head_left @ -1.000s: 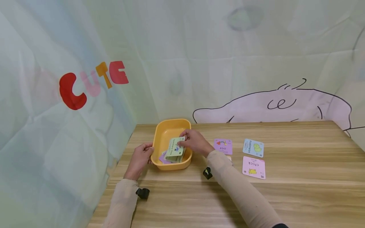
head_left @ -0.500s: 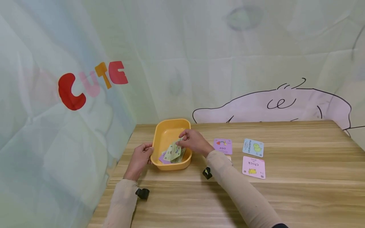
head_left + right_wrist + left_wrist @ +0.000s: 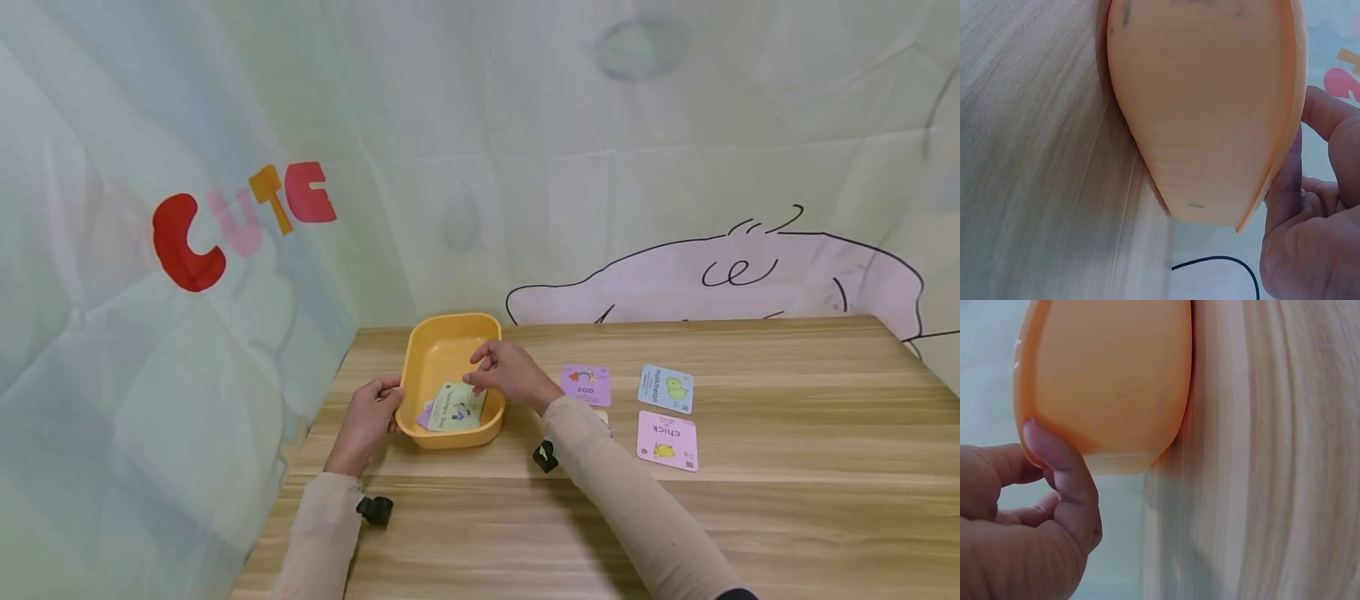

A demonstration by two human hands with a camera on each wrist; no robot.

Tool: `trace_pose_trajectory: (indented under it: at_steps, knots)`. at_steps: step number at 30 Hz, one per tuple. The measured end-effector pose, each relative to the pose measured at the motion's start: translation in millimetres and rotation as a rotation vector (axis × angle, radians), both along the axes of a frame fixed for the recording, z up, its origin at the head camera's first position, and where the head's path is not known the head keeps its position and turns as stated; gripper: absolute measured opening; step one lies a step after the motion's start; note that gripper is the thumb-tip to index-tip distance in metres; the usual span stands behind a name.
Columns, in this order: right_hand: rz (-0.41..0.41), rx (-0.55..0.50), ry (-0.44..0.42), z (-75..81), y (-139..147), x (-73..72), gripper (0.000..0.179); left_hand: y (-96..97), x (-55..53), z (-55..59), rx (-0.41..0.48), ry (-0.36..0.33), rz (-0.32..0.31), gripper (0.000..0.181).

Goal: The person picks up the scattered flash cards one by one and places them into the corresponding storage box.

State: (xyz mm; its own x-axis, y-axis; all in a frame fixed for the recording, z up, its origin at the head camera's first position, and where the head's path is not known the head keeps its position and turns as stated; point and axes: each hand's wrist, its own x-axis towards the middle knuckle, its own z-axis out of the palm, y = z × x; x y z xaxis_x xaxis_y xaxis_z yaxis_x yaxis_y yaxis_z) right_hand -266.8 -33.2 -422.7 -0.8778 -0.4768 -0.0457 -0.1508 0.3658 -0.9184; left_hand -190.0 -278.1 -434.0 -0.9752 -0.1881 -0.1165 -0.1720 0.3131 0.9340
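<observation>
Green card (image 3: 457,410) dropped into yellow bin (image 3: 444,354)
Right hand (image 3: 512,371) let go, fingers loose near the card; left hand (image 3: 369,417) pinches the bin.

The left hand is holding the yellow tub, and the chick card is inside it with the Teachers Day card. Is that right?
Almost! The chick card isn't in the tub: the head view shows it lying on the wood-grain table. The left hand is indeed holding the yellow tub, and the Teachers Day card is inside.
</observation>
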Motion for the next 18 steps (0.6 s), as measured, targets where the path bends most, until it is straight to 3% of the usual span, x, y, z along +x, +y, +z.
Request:
trace_pose_trajectory:
  at_steps: [18]
  knots:
    - [0.023, -0.066, 0.007, -2.0, 0.3, -1.2, 0.043, 0.9, 1.3, 1.3, -0.001, -0.002, 0.003, 0.038]
